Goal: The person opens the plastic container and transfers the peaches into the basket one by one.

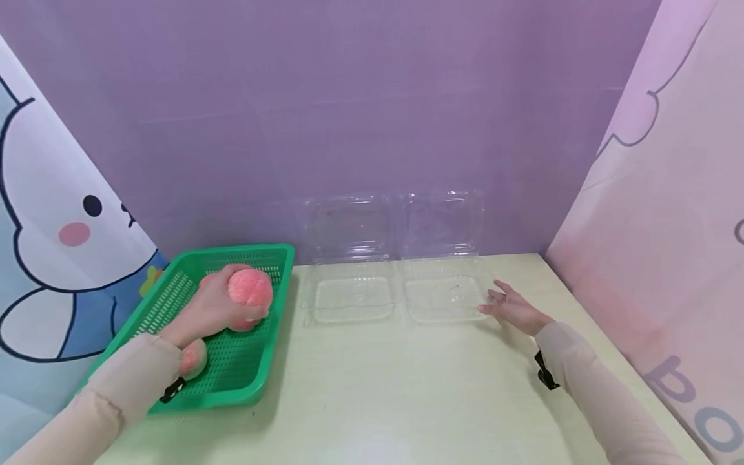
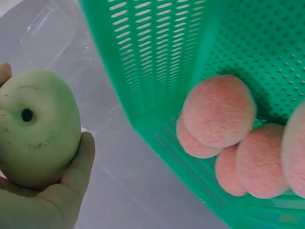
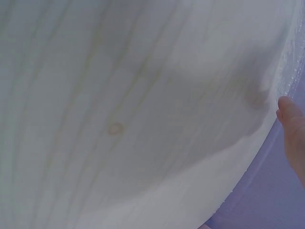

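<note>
My left hand (image 1: 214,309) grips a pink peach (image 1: 251,288) over the green basket (image 1: 272,343). In the left wrist view that peach shows a pale green side with a small dark hole, the fingers curled about it. Several more pink peaches (image 2: 220,112) lie in the basket, partly hidden by the hand and sleeve in the head view. My right hand (image 1: 516,311) is at the right edge of a clear plastic box (image 1: 444,296) with its lid raised. Its fingers are loosely extended, thumb near the box's front corner, and they hold nothing.
A second clear box (image 1: 353,298), lid also up, stands directly left of the first. Both lids lean near the purple back wall (image 1: 372,116). Printed panels (image 1: 662,258) flank the pale table (image 1: 372,387) on both sides.
</note>
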A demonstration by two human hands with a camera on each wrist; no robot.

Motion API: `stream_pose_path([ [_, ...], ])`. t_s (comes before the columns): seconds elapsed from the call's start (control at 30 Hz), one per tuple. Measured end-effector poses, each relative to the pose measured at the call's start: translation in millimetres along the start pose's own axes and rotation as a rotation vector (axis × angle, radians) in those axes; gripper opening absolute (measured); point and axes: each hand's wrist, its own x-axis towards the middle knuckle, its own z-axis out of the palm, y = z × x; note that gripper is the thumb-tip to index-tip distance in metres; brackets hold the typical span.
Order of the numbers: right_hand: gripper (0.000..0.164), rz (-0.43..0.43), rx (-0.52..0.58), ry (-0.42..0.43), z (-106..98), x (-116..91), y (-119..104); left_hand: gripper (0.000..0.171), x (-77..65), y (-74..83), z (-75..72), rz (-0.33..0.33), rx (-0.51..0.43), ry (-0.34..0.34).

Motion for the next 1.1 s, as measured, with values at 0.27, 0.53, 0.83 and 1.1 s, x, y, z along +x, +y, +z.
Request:
stream_pose_path([
  [0.27,0.101,0.017,0.006,-0.017,-1.7,0.3,2.1,0.093,-15.0,-22.0,3.6,-0.053,-0.024,-0.043],
  [0.53,0.101,0.008,0.029,-0.007,-2.9,0.0,3.7,0.056,-11.6,-41.6,16.5,-0.041,-0.120,-0.032],
  [0.83,0.100,0.000,-0.002,-0.001,-7.0,-1.1,6.2,0.071,-6.5,-84.3,43.5,-0.042,0.044,-0.070],
  [1.1,0.101,0.007,-0.003,-0.009,-9.5,0.0,7.0,0.035,-0.4,-93.1,52.6,-0.014,0.056,-0.129],
])
